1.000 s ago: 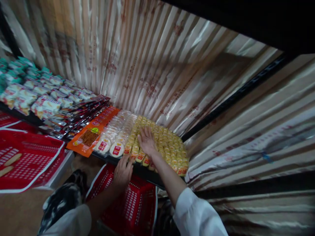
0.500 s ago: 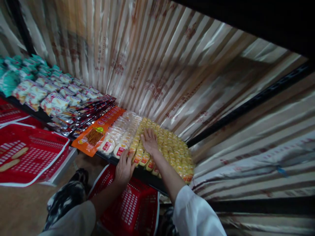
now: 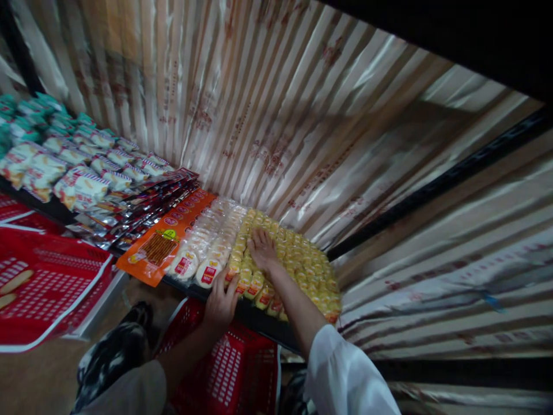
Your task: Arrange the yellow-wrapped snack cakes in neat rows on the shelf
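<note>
My right hand (image 3: 262, 249) lies flat, fingers spread, on rows of small yellow snack packs (image 3: 298, 262) stacked on a low dark shelf (image 3: 259, 319). My left hand (image 3: 221, 302) rests at the shelf's front edge, its thumb against the nearest yellow packs, fingers curled loosely; nothing shows in its grip. Beside the yellow packs lie rows of white round packs with red labels (image 3: 203, 248) and flat orange packets (image 3: 166, 242).
A red plastic basket (image 3: 233, 369) stands under the shelf by my knees. Another red basket (image 3: 47, 288) sits at the left. More snack bags (image 3: 78, 167) fill the shelf's left part. Shiny striped sheeting (image 3: 280, 115) hangs behind and to the right.
My right hand has slid a little further back over the yellow packs. My left hand stays at the shelf edge. The view has shifted slightly.
</note>
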`<state>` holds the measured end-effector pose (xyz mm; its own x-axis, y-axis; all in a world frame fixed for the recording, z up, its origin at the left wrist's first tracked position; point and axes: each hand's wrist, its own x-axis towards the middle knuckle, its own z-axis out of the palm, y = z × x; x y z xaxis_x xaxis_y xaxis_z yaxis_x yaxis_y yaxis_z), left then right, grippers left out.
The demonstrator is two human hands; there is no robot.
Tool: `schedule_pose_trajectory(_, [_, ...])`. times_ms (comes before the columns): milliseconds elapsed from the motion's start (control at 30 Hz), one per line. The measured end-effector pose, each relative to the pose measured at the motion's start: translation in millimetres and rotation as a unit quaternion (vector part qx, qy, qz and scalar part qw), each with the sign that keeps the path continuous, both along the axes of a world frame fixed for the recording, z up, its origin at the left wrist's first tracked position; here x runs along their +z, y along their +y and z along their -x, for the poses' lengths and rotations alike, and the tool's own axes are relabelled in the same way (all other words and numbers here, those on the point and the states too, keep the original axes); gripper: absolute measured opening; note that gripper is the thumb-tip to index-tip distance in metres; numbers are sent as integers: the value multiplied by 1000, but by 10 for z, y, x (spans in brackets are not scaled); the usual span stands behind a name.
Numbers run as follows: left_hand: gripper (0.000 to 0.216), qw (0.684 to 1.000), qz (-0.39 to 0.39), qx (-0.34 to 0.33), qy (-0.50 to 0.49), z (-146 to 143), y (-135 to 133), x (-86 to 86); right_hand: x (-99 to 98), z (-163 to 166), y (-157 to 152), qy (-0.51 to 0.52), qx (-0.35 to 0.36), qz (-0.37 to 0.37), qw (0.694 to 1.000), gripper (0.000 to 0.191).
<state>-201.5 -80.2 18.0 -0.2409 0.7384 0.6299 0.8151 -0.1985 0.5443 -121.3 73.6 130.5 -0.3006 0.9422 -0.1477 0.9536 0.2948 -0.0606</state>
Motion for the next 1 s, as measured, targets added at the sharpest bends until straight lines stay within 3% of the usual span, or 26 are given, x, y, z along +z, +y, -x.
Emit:
schedule_pose_trajectory(100, [34,1000,4,8,8,-2,-2,-6,5,45,116,11,-2,-33,999,59])
schedule_pose_trajectory(300, [34,999,15,19,27,-17,-1,15,-118,55,166,9,-19,15,1000,61])
schedule_pose_trajectory(533, [37,1000,4,24,19,-50,32,-7,36,247,392,4,1,-49,999,58])
schedule_pose_trajectory(767, [39,1000,1,8,9,-35,40,-7,-108,338,530,-19,2,8,1000,59])
schedule_pose_trajectory(1000, [41,1000,2,17,9,-86,48,-55,-41,342,771,-5,-14,-63,998,60])
